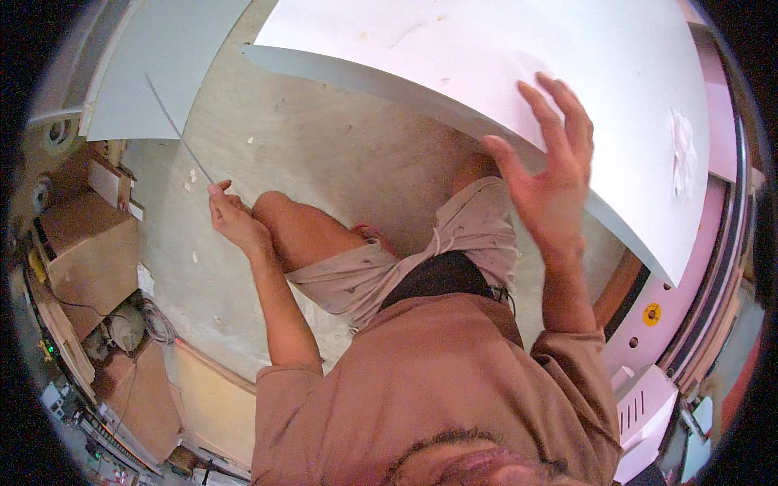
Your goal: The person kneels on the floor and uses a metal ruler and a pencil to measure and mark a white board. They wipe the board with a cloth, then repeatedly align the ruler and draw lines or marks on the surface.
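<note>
My left hand (pixel 239 219) is closed around the lower end of a long, thin grey rod (pixel 174 125). The rod slants up and to the left, its far end over a pale blue-grey panel (pixel 154 69). My right hand (pixel 555 170) is raised at the near edge of a large white board (pixel 389 32). Its fingers are spread and bent, with nothing in them; whether they touch the board I cannot tell. A whitish, rough patch (pixel 682 154) marks the board's right side.
Cardboard boxes (pixel 93 243) stand at the left, beside a coiled grey cable (pixel 158 322). Small pale scraps (pixel 192 180) lie on the concrete floor (pixel 267 121). On the right, a pink panel (pixel 624 344) carries a yellow round fitting (pixel 652 314), with a slotted pale box (pixel 644 417) below.
</note>
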Available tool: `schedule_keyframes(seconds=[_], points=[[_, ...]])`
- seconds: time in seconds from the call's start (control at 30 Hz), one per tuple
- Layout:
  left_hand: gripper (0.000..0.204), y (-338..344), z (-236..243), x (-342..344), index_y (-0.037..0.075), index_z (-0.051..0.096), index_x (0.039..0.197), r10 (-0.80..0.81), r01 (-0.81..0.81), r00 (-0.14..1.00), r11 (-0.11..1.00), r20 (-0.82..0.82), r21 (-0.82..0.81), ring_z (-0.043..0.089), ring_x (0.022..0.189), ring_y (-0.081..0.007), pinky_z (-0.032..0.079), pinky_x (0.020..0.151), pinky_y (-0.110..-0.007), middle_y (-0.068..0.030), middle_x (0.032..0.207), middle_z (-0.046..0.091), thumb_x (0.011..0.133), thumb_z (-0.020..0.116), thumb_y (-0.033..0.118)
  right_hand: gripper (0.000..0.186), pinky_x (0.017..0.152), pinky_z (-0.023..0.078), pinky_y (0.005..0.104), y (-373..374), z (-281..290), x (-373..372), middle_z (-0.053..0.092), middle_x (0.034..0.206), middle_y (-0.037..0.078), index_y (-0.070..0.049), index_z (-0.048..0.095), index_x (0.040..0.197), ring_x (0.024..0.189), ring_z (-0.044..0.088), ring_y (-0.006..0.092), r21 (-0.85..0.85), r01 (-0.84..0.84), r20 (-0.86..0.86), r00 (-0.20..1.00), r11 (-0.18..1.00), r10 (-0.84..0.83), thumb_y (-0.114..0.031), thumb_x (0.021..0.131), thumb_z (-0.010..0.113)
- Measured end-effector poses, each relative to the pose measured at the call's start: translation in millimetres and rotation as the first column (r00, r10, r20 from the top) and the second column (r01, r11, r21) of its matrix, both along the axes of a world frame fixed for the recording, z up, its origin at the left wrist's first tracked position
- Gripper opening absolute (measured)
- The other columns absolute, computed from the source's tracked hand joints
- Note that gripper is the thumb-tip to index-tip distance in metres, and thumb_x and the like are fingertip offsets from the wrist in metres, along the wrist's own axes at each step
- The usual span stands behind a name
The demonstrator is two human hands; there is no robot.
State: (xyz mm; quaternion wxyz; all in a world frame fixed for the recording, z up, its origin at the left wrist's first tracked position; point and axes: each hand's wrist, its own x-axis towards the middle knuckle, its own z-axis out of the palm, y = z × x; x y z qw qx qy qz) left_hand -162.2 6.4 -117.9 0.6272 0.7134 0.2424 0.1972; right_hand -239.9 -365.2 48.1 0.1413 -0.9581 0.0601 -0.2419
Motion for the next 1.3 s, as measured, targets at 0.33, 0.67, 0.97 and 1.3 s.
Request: schedule_keyframes(seconds=[0.33,0.67,0.97,1.3], points=[[0.041,-4.5,-2.6,1.7,0.003,0.068,0.095,-0.044,0.044,0.999,0.998,0.001,0.052,0.027,0.056,-0.0033,0.019,0.051,-0.025,0.008,0.064,0.031,0.108,0.052,0.038,0.036,0.101,0.053,0.0419,-20.7,-19.8,7.1,0.071,0.124,0.014,-0.003,0.074,0.112,0.12,0.067,0.0322,-0.02,-0.104,0.044,0.994,0.994,0.104,-0.016,0.079,0.084],[0.041,-6.1,-7.5,5.9,0.002,0.068,0.096,-0.102,0.1,0.994,0.991,0.023,0.091,0.028,0.058,-0.0035,0.02,0.051,-0.025,0.0072,0.065,0.033,0.108,0.052,0.038,0.036,0.099,0.055,0.0414,-6.1,-22.3,17.9,0.073,0.119,0.017,0.001,0.073,0.103,0.116,0.069,0.0331,-0.012,-0.092,0.092,0.991,0.996,0.092,-0.018,0.076,0.087],[0.04,-6.9,-5.9,5.9,0.002,0.069,0.095,-0.109,0.109,0.994,0.986,-0.002,0.123,0.029,0.058,-0.0038,0.021,0.051,-0.025,0.0075,0.063,0.035,0.107,0.053,0.036,0.036,0.096,0.057,0.0409,6.4,-22.0,25.4,0.073,0.113,0.017,0.001,0.07,0.097,0.113,0.07,0.0336,0.006,-0.059,0.113,0.992,0.998,0.058,-0.019,0.075,0.089],[0.042,-6.4,-5.2,5.0,0.002,0.069,0.094,-0.099,0.098,0.995,0.976,-0.004,0.194,0.03,0.058,-0.004,0.022,0.052,-0.025,0.0078,0.063,0.035,0.107,0.054,0.039,0.037,0.092,0.058,0.0399,17.4,-24.5,36.5,0.072,0.108,0.016,0.001,0.069,0.093,0.11,0.071,0.0319,-0.007,-0.033,0.129,0.991,0.999,0.034,-0.022,0.073,0.09]])
